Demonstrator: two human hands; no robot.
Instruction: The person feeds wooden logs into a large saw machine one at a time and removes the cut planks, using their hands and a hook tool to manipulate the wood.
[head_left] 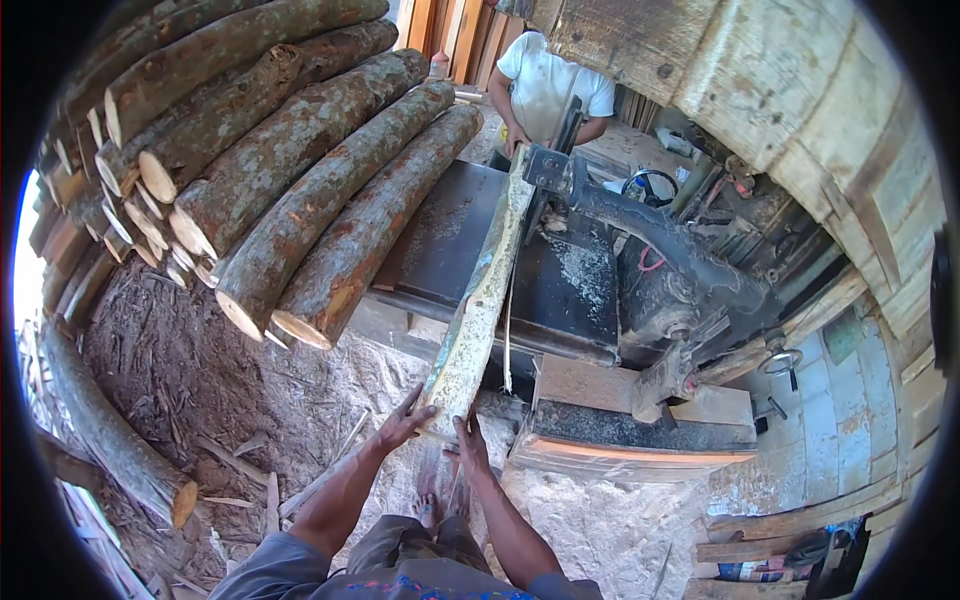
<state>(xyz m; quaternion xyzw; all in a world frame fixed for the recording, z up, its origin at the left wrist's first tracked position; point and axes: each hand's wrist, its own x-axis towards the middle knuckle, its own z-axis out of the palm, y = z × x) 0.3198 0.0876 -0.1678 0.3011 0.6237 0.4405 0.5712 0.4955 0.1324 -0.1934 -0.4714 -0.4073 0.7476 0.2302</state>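
A long sawn timber slab (470,328) with a pale, rough face and bark along its left edge slants across the dark metal saw table (450,225). My left hand (404,420) grips the left side of its near end. At the right corner of that end, my right hand (471,445) holds on, some of its fingers hidden by the wood. The slab's far end lies beside the saw's guide post (568,125), where a co-worker in a white shirt (550,85) has a hand (517,138) close to it. A thin offcut strip (508,345) hangs by the slab's right edge.
Bark-covered logs (330,190) are stacked on the left, their cut ends toward me. The saw's heavy arm (665,240) and a wooden box-like base (640,425) stand to the right. Sawdust and wood scraps (240,460) cover the ground around my bare feet (428,510).
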